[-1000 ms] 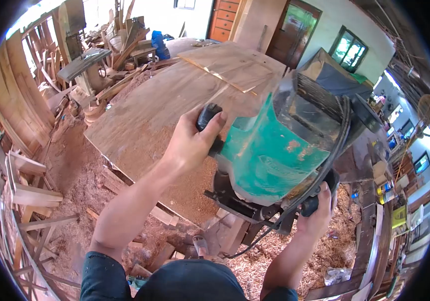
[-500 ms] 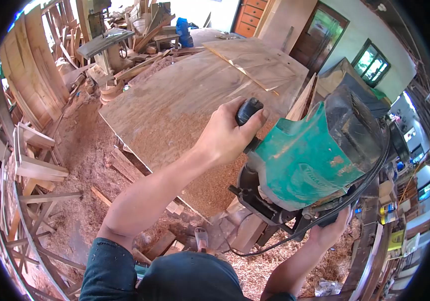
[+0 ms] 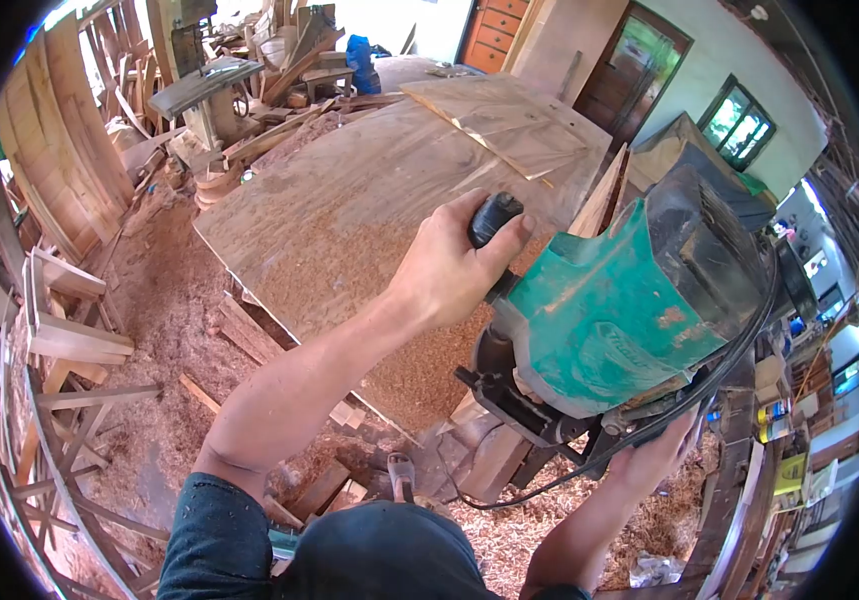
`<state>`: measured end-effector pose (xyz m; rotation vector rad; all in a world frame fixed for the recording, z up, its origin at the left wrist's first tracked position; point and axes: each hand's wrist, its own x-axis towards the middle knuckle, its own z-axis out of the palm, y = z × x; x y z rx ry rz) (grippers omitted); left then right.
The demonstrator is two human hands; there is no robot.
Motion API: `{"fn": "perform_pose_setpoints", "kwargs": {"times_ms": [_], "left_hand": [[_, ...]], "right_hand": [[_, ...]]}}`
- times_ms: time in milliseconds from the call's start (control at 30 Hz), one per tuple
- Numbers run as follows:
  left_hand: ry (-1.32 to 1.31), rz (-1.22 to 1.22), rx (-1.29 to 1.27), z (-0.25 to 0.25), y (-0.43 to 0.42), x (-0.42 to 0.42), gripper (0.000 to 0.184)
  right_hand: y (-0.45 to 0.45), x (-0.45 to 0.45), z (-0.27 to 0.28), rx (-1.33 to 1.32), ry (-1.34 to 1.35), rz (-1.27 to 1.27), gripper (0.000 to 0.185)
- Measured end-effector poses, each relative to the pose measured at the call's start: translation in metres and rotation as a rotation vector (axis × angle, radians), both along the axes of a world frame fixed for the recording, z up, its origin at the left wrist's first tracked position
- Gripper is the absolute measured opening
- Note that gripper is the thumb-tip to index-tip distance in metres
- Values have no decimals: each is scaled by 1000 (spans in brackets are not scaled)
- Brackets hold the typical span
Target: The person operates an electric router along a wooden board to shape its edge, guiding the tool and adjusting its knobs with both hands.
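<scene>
A large green and black plunge router (image 3: 604, 320), dusty and scuffed, is held between my two hands at the right of the view. My left hand (image 3: 446, 255) is closed around its black side handle (image 3: 496, 220), with the thumb over the grip. On the router's near side, my right hand (image 3: 657, 455) wraps the other handle, mostly hidden by the router body and cable. A black power cord (image 3: 719, 370) loops down the router's side past my right hand. The router's black base (image 3: 519, 400) faces down and left; what lies beneath it is partly hidden.
A wide wooden panel (image 3: 329, 210) lies ahead, strewn with sawdust, with a thin wood strip (image 3: 479, 140) across its far part. Timber pieces (image 3: 79, 335) stand at left. Shavings (image 3: 539, 540) cover the floor around a sandalled foot (image 3: 402, 470).
The background has shifted slightly left in the view. Both hands keep the same hold on the router, which has barely moved.
</scene>
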<state>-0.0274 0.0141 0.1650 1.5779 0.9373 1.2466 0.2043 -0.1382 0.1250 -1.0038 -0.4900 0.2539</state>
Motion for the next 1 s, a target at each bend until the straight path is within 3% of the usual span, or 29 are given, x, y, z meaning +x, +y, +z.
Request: {"fn": "perform_pose_setpoints", "kwargs": {"times_ms": [367,667,767,867,1000], "left_hand": [[31,7,21,0,2,-1,34],[39,15,26,-1,4,0,35],[26,3,16,-1,5,0,35],[-2,4,23,-2,5,2,36],[20,13,12,1,2,2,37]], "right_hand": [[4,7,-3,-43,-196,79,47],[6,2,-1,-121,-127,63,44],[9,-2,-2,-56,-137,-3,32],[8,8,-6,-93,-154,61,44],[15,-1,-3,7,-94,-26,44]]}}
